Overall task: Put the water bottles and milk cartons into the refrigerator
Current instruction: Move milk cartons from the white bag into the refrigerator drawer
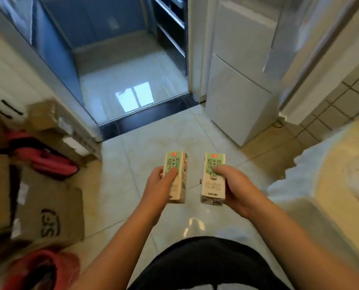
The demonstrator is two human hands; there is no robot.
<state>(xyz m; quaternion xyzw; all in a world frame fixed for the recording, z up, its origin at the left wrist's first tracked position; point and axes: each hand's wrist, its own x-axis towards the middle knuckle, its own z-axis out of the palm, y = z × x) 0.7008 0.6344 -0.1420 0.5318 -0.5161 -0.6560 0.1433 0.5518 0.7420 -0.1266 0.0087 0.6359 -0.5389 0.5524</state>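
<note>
I hold two small milk cartons out in front of me, over the tiled floor. My left hand grips the left carton, white and green with a red logo on top, with the thumb across its front. My right hand grips the right carton of the same kind, thumb on its front. Both cartons stand roughly upright. The white refrigerator stands ahead to the right, and its doors are closed. No water bottles are in view.
Cardboard boxes and red bags crowd the floor at the left. A doorway with a dark threshold opens ahead onto a glossy floor. A pale counter juts in at the right, below a tiled wall.
</note>
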